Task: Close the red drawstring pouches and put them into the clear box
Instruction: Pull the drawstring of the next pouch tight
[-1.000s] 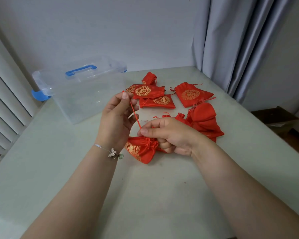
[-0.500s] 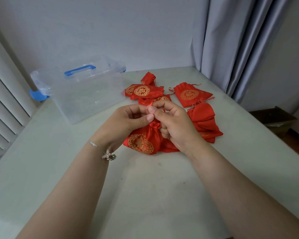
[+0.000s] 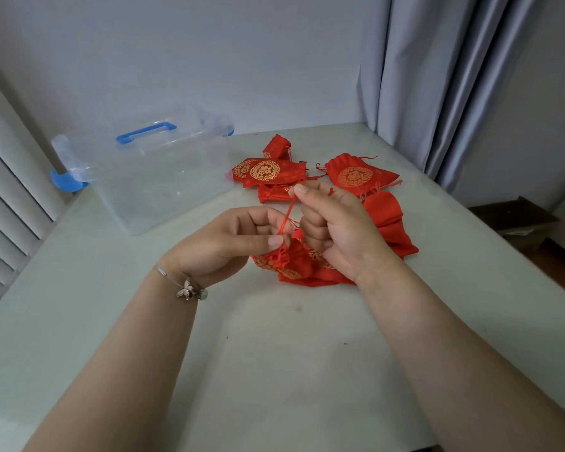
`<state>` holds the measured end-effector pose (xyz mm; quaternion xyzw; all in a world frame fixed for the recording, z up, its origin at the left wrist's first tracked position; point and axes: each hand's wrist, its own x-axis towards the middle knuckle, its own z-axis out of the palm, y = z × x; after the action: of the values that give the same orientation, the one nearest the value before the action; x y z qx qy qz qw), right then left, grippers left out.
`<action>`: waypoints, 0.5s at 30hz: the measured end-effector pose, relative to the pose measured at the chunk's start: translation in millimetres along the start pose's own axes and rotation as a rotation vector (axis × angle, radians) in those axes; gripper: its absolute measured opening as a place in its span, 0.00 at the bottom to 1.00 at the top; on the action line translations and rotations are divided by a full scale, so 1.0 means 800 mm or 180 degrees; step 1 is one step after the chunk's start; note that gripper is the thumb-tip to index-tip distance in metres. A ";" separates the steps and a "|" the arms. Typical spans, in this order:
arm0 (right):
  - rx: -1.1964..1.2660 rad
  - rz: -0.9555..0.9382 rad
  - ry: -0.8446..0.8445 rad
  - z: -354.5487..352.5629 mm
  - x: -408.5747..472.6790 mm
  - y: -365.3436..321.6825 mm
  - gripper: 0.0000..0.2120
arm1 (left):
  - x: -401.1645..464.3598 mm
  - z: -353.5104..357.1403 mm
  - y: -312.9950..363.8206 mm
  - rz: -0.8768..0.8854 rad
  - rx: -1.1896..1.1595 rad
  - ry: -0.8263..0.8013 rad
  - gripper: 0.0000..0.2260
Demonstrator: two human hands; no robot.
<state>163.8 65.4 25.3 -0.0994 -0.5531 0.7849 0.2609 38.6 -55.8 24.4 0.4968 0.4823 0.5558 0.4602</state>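
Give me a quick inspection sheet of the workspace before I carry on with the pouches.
Surface: pale table, a few small dark specks.
Job's things: gathered pouch in work; loose red pouches lie behind it; clear box at left rear, no pouches visible inside.
Clutter: nothing seen.
Grippers: left hand pinches the pouch neck; right hand pinches the drawstring, pulled taut.
Cables: nothing seen.
Surroundings: grey curtain at right, blinds at left, cardboard box on the floor.
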 end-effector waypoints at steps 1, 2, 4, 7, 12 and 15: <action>-0.0007 0.0007 -0.0028 -0.001 0.000 0.000 0.08 | 0.000 0.002 0.004 -0.0061 0.0339 0.0179 0.02; 0.0002 0.0034 -0.0042 0.000 0.001 0.000 0.09 | 0.000 0.005 0.008 -0.0101 0.0751 0.0465 0.04; 0.0048 0.0113 -0.0020 0.001 0.002 0.003 0.10 | 0.002 0.012 0.013 -0.0120 0.1576 0.1040 0.07; 0.0307 0.0300 0.0116 0.001 0.002 0.005 0.10 | 0.003 0.019 0.013 0.0077 0.2743 0.1267 0.04; 0.1364 0.0836 0.0577 0.003 0.002 0.011 0.13 | 0.007 0.014 0.004 0.0660 0.4270 0.1262 0.15; 0.1869 0.1066 0.0777 0.002 0.004 0.015 0.16 | 0.007 0.012 0.001 0.0686 0.4666 0.0969 0.13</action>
<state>156.4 62.9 15.3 -0.2024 -0.2448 0.9246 0.2103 47.5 -49.9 26.5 0.6378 0.7354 0.1972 -0.1166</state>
